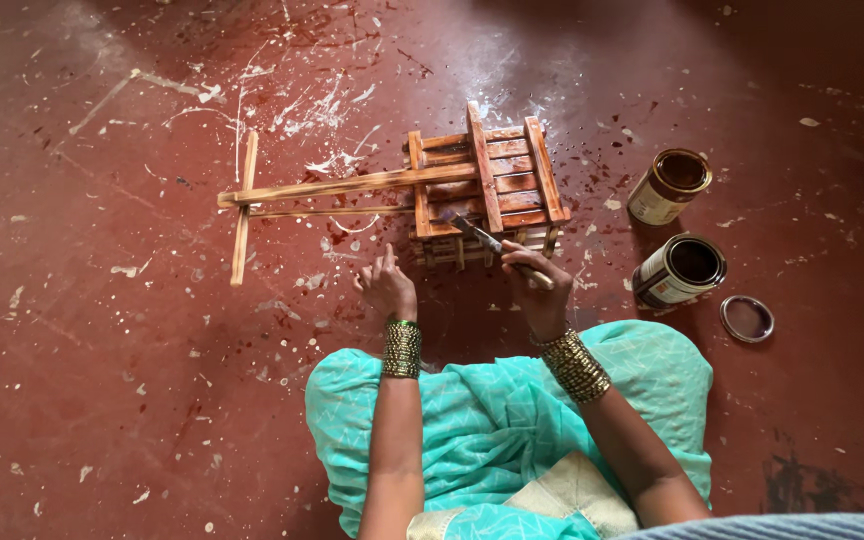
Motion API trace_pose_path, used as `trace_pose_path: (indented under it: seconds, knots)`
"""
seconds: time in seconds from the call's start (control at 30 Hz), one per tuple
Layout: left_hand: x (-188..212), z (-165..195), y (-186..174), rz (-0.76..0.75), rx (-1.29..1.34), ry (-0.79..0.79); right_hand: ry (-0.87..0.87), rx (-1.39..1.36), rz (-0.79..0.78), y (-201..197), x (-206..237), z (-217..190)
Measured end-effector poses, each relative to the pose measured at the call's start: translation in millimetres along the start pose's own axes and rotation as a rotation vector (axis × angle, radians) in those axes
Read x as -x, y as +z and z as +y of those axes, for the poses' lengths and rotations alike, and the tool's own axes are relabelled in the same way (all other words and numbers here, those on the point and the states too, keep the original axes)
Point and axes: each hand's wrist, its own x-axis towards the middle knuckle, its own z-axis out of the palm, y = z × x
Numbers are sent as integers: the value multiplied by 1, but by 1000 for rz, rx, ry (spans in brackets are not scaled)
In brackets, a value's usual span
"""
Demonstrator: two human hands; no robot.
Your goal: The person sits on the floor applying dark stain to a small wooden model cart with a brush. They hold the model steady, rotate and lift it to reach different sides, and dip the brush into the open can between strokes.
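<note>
Right hand (535, 290) grips a paintbrush (487, 240), bristles touching the wooden slatted frame (487, 185) just ahead of both hands on the floor (102, 380). Left hand (387, 288) rests loose and empty beside it. Frame looks light, stiff; best held by its long bar.

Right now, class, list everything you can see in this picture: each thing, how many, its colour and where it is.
Wooden slatted frame: one, reddish-brown, on the floor ahead of the hands, long cross-ended handle pointing left.
Paintbrush: one, dark bristles, tip on the frame.
Open tins: two, dark liquid inside, right of the frame.
Lid: one, round, beside the nearer tin.
Floor: red-brown, splashed with white paint.
Teal cloth: over the lap.
Bangles: gold, both wrists.
Left hand: resting on the floor.
Right hand: holding the paintbrush.
</note>
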Motion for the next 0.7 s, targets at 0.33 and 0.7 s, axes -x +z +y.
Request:
trace_pose_path:
  seconds: [0.33, 0.7]
  knots:
    - [0, 2, 0, -14, 10, -22, -157, 205, 91, 9, -68, 47]
    - [-6, 7, -3, -1, 62, 27, -265, 381, 53, -11, -137, 69]
